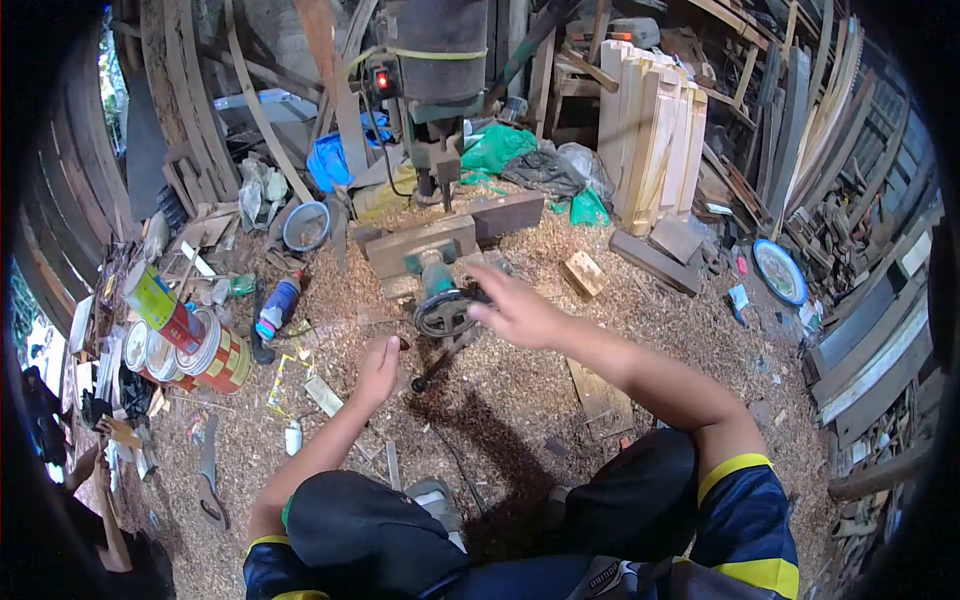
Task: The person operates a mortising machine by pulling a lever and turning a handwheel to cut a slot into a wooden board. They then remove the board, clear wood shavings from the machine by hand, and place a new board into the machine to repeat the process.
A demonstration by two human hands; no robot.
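Observation:
My left hand [378, 370] is closed, its fingers curled at a small dark handle [404, 343] that shows just past the fingertips, left of the handwheel. My right hand [518, 312] is raised over the right side of the dark handwheel [443, 318], fingers apart and holding nothing. Behind the wheel, a dark wooden block [425, 248] sits in the green vise part [436, 275] of a floor-standing drilling machine [437, 60]. The machine's bit [446, 192] hangs over the wood. A lever with a black ball knob [419, 384] slants down below the wheel.
Wood shavings cover the floor. Paint cans [215, 355] and a blue spray can [278, 305] stand left, with a handsaw [209, 470] nearer. A small wood block [584, 273] and cut boards [655, 140] are at right. A red switch light [381, 80] glows.

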